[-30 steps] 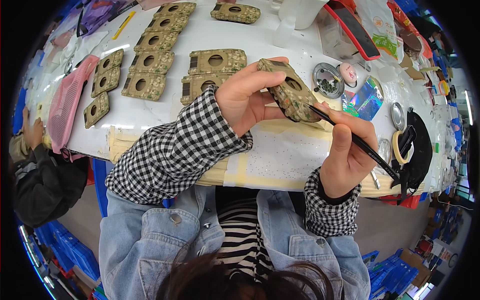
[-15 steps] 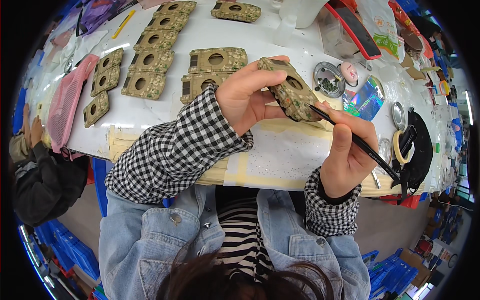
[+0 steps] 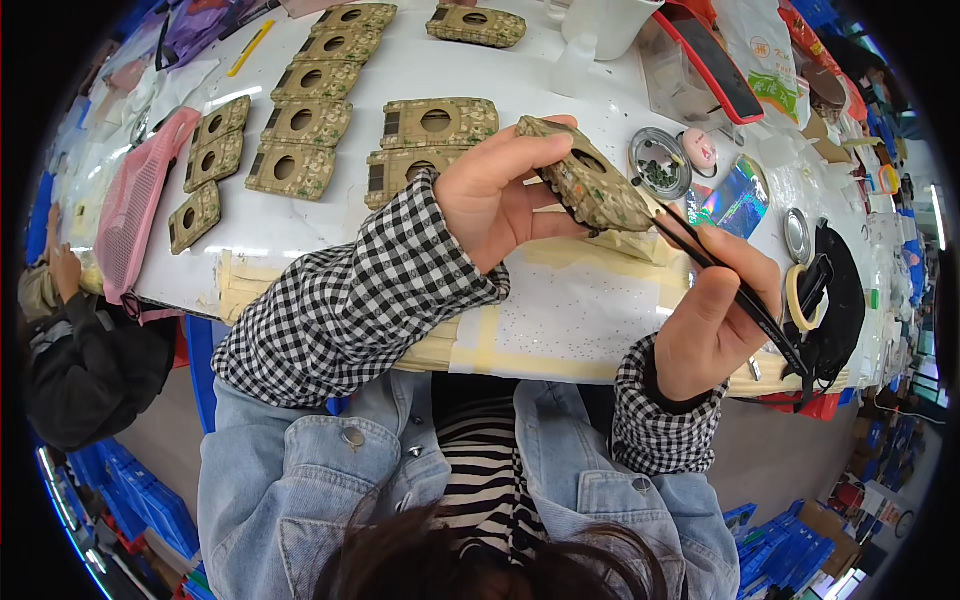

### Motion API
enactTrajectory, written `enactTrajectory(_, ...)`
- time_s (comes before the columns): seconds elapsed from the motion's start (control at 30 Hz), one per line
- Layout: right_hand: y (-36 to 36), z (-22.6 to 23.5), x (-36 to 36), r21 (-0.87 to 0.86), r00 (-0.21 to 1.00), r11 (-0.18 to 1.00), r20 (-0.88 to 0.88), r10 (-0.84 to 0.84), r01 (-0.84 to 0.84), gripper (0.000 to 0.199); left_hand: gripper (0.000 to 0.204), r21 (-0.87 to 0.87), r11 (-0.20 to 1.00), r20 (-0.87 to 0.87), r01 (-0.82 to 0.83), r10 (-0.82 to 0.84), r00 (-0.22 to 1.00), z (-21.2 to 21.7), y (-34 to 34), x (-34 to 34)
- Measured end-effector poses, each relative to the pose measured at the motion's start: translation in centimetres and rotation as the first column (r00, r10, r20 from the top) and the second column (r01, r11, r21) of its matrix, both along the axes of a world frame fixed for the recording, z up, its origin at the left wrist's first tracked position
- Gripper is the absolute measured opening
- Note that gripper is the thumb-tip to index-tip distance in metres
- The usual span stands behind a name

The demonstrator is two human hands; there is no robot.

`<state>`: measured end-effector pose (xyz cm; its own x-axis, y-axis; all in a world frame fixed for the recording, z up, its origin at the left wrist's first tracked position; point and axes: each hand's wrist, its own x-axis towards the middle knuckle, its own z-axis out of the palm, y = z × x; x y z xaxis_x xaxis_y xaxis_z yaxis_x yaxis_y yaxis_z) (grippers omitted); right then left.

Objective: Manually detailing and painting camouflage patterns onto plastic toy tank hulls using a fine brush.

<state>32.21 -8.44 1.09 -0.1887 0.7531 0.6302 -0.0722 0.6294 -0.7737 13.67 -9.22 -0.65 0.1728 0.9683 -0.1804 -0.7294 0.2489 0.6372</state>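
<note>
My left hand (image 3: 500,190) is closed on the rim of a camouflage model tank hull (image 3: 595,185), thumb on top, and holds it tilted above the table. A round hole shows in the hull's top. In my right hand (image 3: 715,325) is a pair of slim black tweezers (image 3: 715,265), held like a pen. The tips are just off the hull's near right end; whether they grip anything is too small to tell. Beneath the hands lies a white sheet (image 3: 560,320) with tiny dark specks. Right of the hull stands a round dish (image 3: 683,187) with small dark green bits.
More camouflage hulls (image 3: 290,172) lie in rows at the left and middle. A pink mesh basket (image 3: 140,215) is at the left edge. A red-edged phone (image 3: 710,65) leans on a clear box at the back right. A tape roll (image 3: 795,295) and black bag (image 3: 840,300) lie right.
My right hand has moved right and a little down, drawing the tweezers' tips off the hull's surface. The left hand has tipped the hull slightly, still holding it.
</note>
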Motion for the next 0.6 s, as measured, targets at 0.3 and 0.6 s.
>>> enactTrajectory(0.3, 0.3, 1.2, 1.4, 0.096, 0.969, 0.979, 0.151, -0.193, 0.180, 0.025, 0.040, -0.034, 0.999, 0.063, -0.034, 0.036, 0.997, 0.2, 0.2, -0.1)
enactTrajectory(0.6, 6.3, 6.2, 3.9, 0.224, 0.824, 0.959, 0.501, -0.265, 0.173, 0.018, 0.040, -0.038, 0.998, 0.112, -0.052, 0.056, 0.992, -0.2, 0.2, -0.3)
